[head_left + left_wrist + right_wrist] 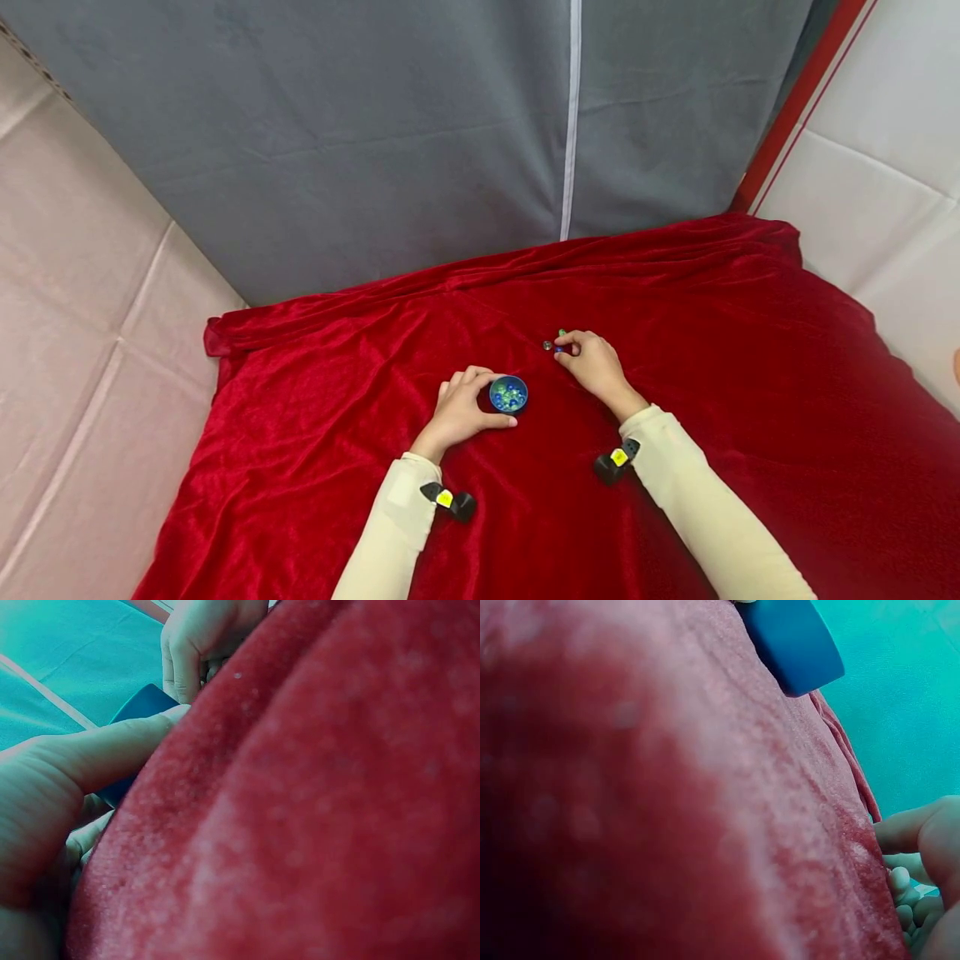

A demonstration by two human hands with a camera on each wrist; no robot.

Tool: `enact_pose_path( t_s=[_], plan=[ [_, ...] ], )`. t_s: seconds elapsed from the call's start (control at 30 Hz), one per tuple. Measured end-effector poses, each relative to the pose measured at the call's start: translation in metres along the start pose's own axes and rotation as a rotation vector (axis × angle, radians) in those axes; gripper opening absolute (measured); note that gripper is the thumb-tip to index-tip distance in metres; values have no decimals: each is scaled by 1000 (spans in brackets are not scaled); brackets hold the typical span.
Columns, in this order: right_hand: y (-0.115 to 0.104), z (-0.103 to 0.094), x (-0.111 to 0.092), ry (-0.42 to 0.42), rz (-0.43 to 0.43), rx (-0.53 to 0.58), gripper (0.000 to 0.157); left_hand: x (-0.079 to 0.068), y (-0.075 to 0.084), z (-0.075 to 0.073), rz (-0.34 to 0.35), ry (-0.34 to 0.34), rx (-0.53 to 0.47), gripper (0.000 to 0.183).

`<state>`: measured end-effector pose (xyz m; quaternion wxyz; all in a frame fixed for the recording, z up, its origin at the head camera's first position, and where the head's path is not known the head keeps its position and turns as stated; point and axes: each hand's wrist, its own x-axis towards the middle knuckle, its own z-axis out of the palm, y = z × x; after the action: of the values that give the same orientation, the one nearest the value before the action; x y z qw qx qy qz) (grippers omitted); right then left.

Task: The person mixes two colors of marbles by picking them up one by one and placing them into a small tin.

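Note:
My left hand (461, 407) holds a small blue cup (491, 402) from its left side, thumb at the near side and fingers at the far side. Inside the cup lie several blue and green marbles (508, 395). Ahead and to the right, my right hand (596, 364) reaches down to the cloth and pinches a blue marble (558, 350) between thumb and forefinger. Close to those fingertips are a green marble (562, 332) and a brownish clear marble (547, 345). In the right wrist view the cup's outer wall (795, 645) shows; cloth hides much of both wrist views.
Wrinkled red velvet cloth (337, 417) covers the table. It bunches into a raised fold along the back edge (480, 275). A grey curtain (375, 150) hangs behind, with pale panels (75, 333) at left and white ones (885, 167) at right.

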<state>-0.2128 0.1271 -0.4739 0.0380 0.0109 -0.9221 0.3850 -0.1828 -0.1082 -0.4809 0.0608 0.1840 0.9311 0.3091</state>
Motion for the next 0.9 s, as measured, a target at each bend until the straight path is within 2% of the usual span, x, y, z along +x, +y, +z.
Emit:
enact_pose_path(
  t_s=[0.43, 0.9],
  plan=[
    [3, 2, -1, 8, -15, -22, 21, 0, 0, 0, 0, -4, 3, 66],
    [-2, 0, -5, -14, 13, 41, 20, 0, -2, 1, 1, -3, 2, 66]
  ],
)
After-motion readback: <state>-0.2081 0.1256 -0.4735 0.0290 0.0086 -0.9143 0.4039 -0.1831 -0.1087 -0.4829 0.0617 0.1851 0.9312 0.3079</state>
